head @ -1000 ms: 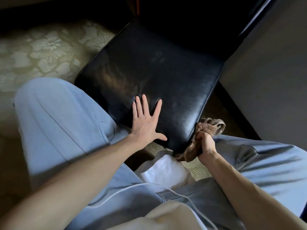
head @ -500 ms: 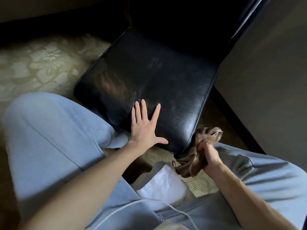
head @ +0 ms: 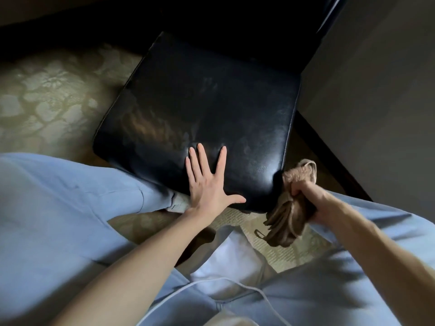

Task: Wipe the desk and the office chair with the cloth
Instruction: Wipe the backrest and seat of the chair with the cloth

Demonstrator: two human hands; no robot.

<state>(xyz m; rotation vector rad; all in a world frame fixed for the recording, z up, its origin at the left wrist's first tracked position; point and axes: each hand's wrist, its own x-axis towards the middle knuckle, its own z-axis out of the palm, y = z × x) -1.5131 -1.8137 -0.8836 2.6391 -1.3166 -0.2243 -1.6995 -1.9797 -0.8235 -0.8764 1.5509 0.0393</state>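
Observation:
A black leather chair seat (head: 202,104) fills the middle of the head view, its dark backrest (head: 247,24) rising at the top. My left hand (head: 207,182) lies flat on the seat's near edge, fingers straight and spread. My right hand (head: 313,198) grips a bunched brown cloth (head: 286,222) at the seat's near right corner. The top of the cloth touches the corner's side, and the rest hangs below my fist.
A grey wall or panel (head: 376,102) with a dark baseboard stands close to the right of the chair. Pale patterned carpet (head: 47,97) lies to the left. My knees in light blue trousers (head: 58,208) flank the seat, and a white cable (head: 235,285) crosses my lap.
My right hand has moved the cloth a little down and right around the seat's near right corner, more cloth now hanging below the fist. My left hand stays flat on the seat.

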